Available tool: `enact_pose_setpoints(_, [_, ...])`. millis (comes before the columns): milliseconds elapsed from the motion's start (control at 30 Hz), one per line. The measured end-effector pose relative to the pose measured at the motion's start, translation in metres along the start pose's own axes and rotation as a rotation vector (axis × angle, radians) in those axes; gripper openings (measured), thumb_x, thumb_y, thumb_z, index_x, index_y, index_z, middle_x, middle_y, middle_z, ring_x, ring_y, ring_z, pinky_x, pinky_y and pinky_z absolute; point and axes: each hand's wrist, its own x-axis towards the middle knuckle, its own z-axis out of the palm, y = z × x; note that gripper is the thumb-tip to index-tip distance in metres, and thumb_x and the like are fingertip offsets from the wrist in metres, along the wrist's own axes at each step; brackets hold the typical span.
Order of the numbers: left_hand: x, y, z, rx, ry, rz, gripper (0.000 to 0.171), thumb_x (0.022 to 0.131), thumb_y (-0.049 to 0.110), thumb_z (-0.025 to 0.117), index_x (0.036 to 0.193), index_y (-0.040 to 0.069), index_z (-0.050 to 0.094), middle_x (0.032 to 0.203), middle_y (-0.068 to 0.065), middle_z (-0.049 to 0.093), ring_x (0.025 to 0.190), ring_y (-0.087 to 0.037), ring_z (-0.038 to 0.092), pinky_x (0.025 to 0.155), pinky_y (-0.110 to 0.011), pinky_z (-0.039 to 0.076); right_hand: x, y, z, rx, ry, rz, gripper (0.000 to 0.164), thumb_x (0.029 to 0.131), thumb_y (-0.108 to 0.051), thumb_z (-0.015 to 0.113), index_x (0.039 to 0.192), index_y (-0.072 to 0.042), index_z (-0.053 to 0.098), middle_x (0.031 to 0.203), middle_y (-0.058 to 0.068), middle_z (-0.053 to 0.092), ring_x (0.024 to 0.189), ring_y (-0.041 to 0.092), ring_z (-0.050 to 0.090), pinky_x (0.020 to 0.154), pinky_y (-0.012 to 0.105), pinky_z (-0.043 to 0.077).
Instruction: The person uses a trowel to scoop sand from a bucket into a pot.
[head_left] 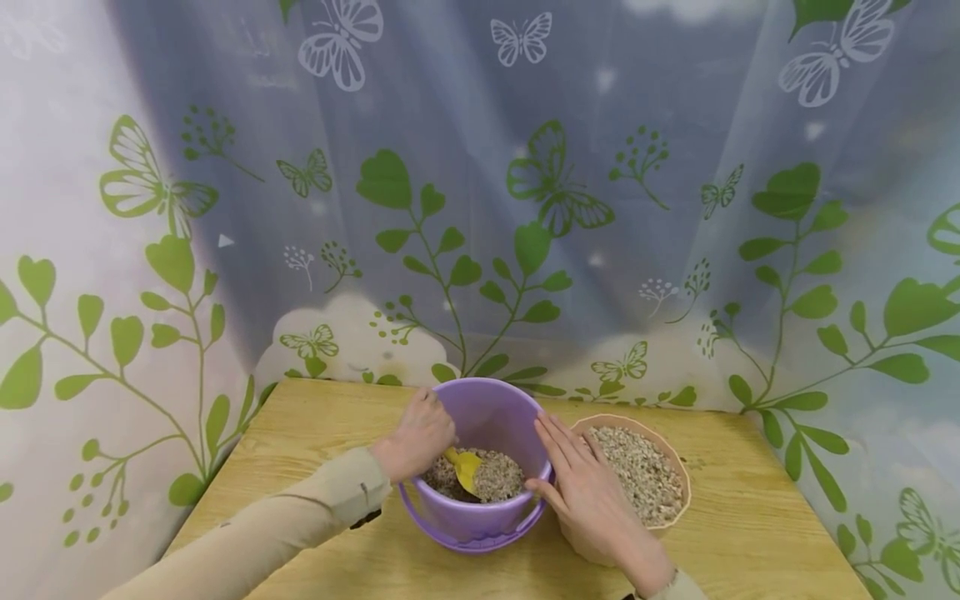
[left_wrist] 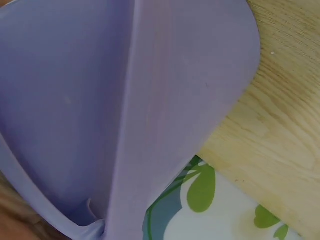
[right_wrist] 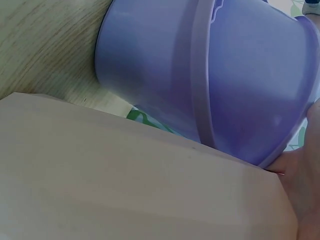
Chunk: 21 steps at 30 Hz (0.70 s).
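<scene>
My left hand [head_left: 418, 435] grips the handle of a yellow scoop [head_left: 467, 471] inside a purple bucket [head_left: 495, 408]. The scoop's blade dips into a heap of grey-beige grain-like bits [head_left: 501, 479] at the bucket's bottom; most of the handle is hidden by the fingers. On the bucket's right side, my right hand [head_left: 588, 487] rests with straight fingers against the rim, thumb lower down near the front. The right wrist view shows that hand [right_wrist: 300, 175] beside the bucket's mouth. The bucket's wall [left_wrist: 170, 75] fills much of the left wrist view.
Just right of the bucket stands a peach-coloured bowl [head_left: 686, 479] filled with similar bits, partly behind my right hand. The bucket's handle [head_left: 480, 546] hangs down in front. Both containers stand on a wooden table [head_left: 322, 425], with a butterfly-and-leaf patterned curtain [head_left: 480, 208] behind it.
</scene>
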Motion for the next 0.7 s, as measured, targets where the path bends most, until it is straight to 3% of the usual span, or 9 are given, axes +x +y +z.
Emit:
enact_pose_setpoints(100, [-0.0008,0.0007,0.0014,-0.023,0.018,-0.016,0.047,0.091,0.052,0.067,0.062,0.015,0.065,0.066,0.005,0.062,0.071,-0.015,0.052,0.074,-0.03,0.038,0.0,-0.0004,0.0,-0.006,0.0,-0.009,0.084,0.103,-0.065,0.022,0.152,0.001,0.039,0.158,0.018,0.04,0.144,0.033,0.04,0.112,0.058,0.034])
enact_pose_setpoints(267, [-0.0012,0.0013,-0.001,-0.088,-0.018,-0.035,0.045,0.093,0.048,0.068,0.064,0.014,0.064,0.066,0.003,0.061,0.072,-0.016,0.051,0.077,-0.031,0.039,-0.0005,0.0006,-0.0008,-0.01,-0.007,-0.03,0.083,0.104,-0.063,0.023,0.151,0.003,0.039,0.158,0.02,0.038,0.144,0.034,0.039,0.112,0.056,0.035])
enact_pose_setpoints(500, [-0.0012,0.002,-0.0055,-0.267,-0.033,-0.051,0.04,0.096,0.042,0.067,0.066,0.015,0.064,0.072,0.001,0.064,0.081,-0.019,0.057,0.079,-0.034,0.042,-0.0011,0.0028,-0.0009,0.005,0.011,-0.043,0.085,0.104,-0.063,0.02,0.15,0.005,0.04,0.158,0.021,0.037,0.143,0.037,0.041,0.112,0.054,0.037])
enact_pose_setpoints(700, [-0.0008,-0.0003,-0.0052,-0.362,-0.094,-0.118,0.045,0.098,0.041,0.064,0.062,0.015,0.059,0.069,0.001,0.063,0.083,-0.021,0.06,0.081,-0.036,0.044,-0.0002,0.002,0.0004,0.01,0.008,-0.05,0.083,0.105,-0.062,0.024,0.15,0.006,0.039,0.158,0.022,0.035,0.143,0.037,0.04,0.113,0.054,0.035])
